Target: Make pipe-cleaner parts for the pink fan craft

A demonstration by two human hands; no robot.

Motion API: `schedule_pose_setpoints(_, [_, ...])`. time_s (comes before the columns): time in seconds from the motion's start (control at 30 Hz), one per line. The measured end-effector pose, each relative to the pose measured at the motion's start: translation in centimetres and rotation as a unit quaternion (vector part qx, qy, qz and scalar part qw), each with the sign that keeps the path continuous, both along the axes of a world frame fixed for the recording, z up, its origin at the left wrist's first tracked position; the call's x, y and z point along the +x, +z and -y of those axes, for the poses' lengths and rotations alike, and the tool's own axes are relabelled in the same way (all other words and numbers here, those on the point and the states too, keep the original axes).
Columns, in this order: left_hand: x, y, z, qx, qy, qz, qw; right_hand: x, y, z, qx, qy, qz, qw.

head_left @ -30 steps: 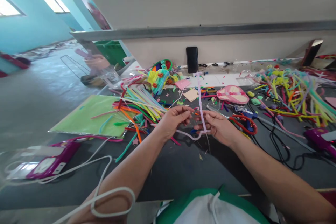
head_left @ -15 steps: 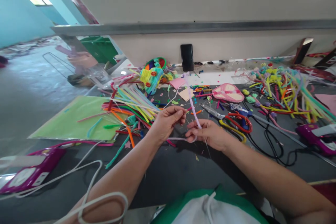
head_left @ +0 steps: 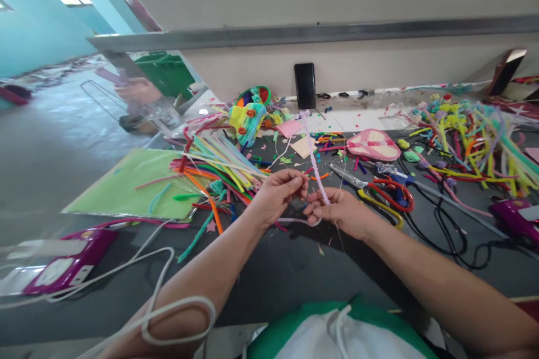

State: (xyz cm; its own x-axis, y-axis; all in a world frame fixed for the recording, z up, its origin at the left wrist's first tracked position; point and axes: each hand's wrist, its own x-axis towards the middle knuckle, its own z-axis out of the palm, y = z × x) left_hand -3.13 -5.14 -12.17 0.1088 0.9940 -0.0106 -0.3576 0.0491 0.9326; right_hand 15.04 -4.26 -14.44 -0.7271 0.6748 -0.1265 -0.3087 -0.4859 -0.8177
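A lilac fuzzy strip [head_left: 315,164] is in the right hand [head_left: 343,213], in front of the person's torso and over the dark tabletop [head_left: 273,280]. Its long axis runs from the fingers away from the person, leaning somewhat to the left, with the free end pointing towards the foot of a black phone [head_left: 305,86]. Whether that end touches anything is hard to tell. A thinner pale length bends off below the right fingers and runs leftward, almost crosswise to the main part.

The hands are close together, fingertips facing. The right thumb and fingers close around the strip's near end. The left hand [head_left: 280,193] has its thumb pressed to the forefinger and the other fingers curled; whether something fine is pinched there cannot be told.

Scissors [head_left: 374,193] lie just beyond the right hand, blades pointing away and to the left. A bundle of coloured stems [head_left: 227,162] lies beyond the left hand, mostly slanting away to the left, near a green sheet [head_left: 126,182]. A pink-and-white padded piece [head_left: 373,145] lies beyond the scissors, its length running crosswise.
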Motion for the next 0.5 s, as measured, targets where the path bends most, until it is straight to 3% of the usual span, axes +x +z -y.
schedule_pose_setpoints(0.13, [-0.02, -0.07, -0.06, 0.005, 0.002, 0.005, 1.0, 0.06, 0.07, -0.07, 0.012, 0.009, 0.014, 1.0])
schedule_pose_setpoints(0.5, [-0.02, -0.15, -0.04, -0.002, -0.007, -0.001, 1.0, -0.4, -0.2, 0.1, 0.003, -0.071, 0.063, 0.995])
